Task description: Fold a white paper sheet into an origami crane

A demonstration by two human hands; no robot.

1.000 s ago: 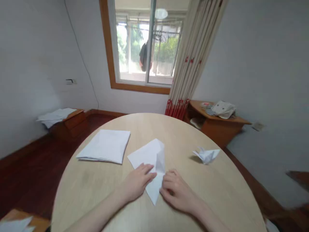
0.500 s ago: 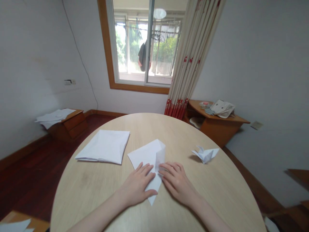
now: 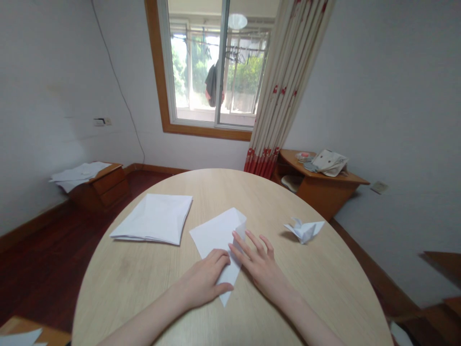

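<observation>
A partly folded sheet of white paper (image 3: pixel 212 234) lies on the round wooden table (image 3: pixel 154 293), one corner pointing toward me. Its right edge is folded inward as a flap. My left hand (image 3: pixel 207 278) rests on the lower part of the sheet, palm down, its fingers bent and thumb stretched out. With fingers spread, my right hand (image 3: pixel 257 262) touches the folded flap along the right side. Part of the paper is hidden under both hands. To the right stands a folded white paper crane (image 3: pixel 304 230).
A stack of white paper (image 3: pixel 153 218) lies at the table's left. Beyond the table are a small drawer cabinet (image 3: pixel 104 185) with papers, a corner desk (image 3: pixel 324 190) with a cloth bag (image 3: pixel 329 162), a curtain (image 3: pixel 284 86) and a window.
My right hand has moved up along the flap, and its fingers have spread. The fingers of my left hand have drawn back and bent more. The paper stays in place.
</observation>
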